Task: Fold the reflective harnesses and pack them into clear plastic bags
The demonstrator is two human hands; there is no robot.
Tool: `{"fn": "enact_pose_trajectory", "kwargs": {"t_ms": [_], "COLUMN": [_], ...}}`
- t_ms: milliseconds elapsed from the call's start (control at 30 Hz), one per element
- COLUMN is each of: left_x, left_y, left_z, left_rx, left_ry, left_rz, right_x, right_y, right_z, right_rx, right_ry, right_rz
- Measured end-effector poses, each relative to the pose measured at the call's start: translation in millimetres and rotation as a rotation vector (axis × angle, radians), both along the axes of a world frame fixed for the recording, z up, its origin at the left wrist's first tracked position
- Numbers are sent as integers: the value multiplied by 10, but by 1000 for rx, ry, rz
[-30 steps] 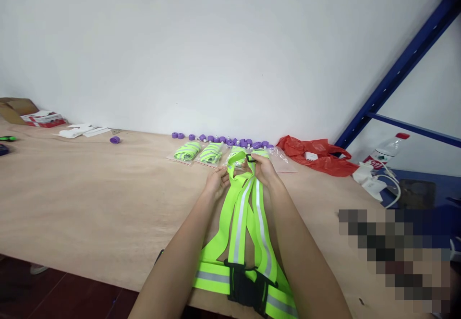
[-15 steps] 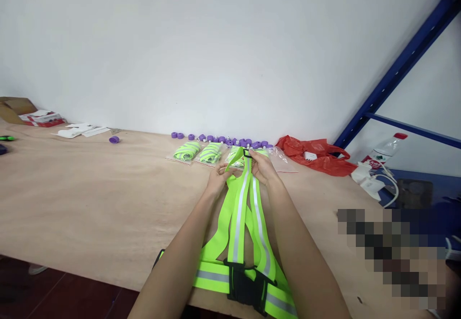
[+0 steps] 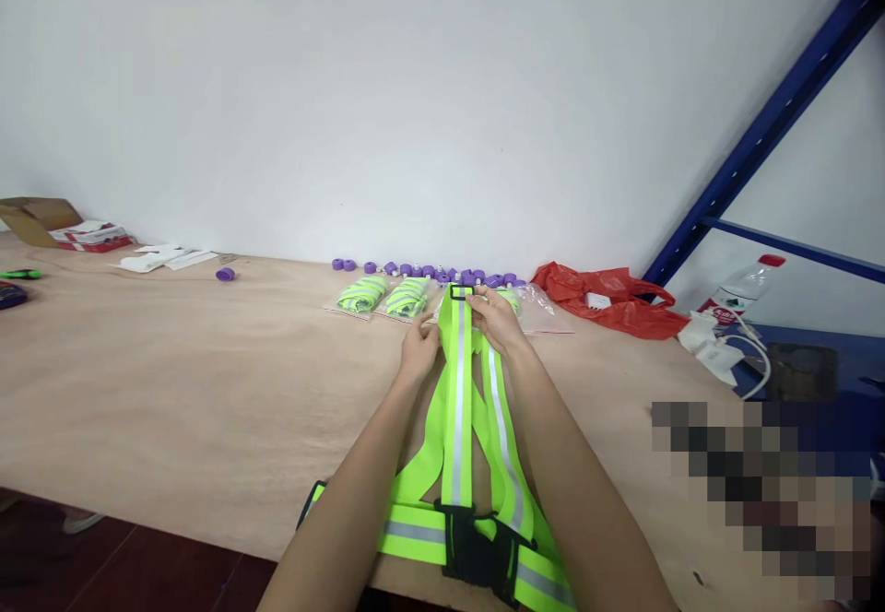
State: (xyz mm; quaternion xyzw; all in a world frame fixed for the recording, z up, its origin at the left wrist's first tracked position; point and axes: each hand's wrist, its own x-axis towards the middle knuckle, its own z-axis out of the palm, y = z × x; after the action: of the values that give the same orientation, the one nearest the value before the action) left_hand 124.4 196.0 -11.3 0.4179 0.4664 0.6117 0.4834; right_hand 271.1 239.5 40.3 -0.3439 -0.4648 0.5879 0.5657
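A neon-yellow reflective vest made of straps (image 3: 457, 409) with silver stripes stretches away from me over the table. My right hand (image 3: 499, 319) pinches one strap at its far end, close beside a black slide buckle (image 3: 462, 292). On the other side, my left hand (image 3: 418, 347) has its fingers closed at the strap's left edge; the fingertips are partly hidden behind the strap. Near the table's front edge, a black clip buckle (image 3: 479, 552) joins the waist belt (image 3: 415, 534). A second strap (image 3: 503, 432) lies to the right of the held one.
Bagged folded vests (image 3: 363, 294) and several purple caps (image 3: 429, 271) lie along the wall. To the right are a red plastic bag (image 3: 601, 303), a bottle (image 3: 743, 289) and a white charger cable (image 3: 757, 354). An open cardboard box (image 3: 41, 216) stands far left.
The strap end with its slide buckle has moved slightly left and now faces me flatter. My right hand has shifted left with it; my left hand has turned and its fingers have closed more.
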Motion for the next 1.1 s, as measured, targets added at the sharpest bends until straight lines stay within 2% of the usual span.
{"fn": "enact_pose_trajectory", "kwargs": {"t_ms": [67,133,233,300,367,433,600,700,867,967,1100], "left_x": [-24,-40,-33,-15,-6,-22,-190,-309,-373,-342,-311], "left_y": [-39,-110,-239,-304,-322,-279,9,193,446,571,674], "left_z": [133,300,518,601,633,627,510,396,271,260,293], "left_rx": [46,101,189,231,251,248,147,103,102,99,136], "left_ry": [79,173,323,437,563,688,952,1065,1158,1166,1108], "left_rz": [116,168,127,54,-28,-78,-41,-75,-148,-163,-168], "right_x": [-27,-61,-110,-119,-85,6,406,574,603,599,637], "right_y": [37,58,71,85,111,140,149,137,208,272,339], "right_z": [-100,-227,-402,-455,-428,-324,25,87,-12,-24,43], "right_rx": [-9,-21,-42,-46,-22,33,206,249,258,289,357], "right_ry": [-44,-94,-171,-214,-254,-309,-612,-905,-1308,-1427,-1439], "right_rz": [-65,-129,-202,-244,-298,-365,-496,-409,-128,-59,-32]}}
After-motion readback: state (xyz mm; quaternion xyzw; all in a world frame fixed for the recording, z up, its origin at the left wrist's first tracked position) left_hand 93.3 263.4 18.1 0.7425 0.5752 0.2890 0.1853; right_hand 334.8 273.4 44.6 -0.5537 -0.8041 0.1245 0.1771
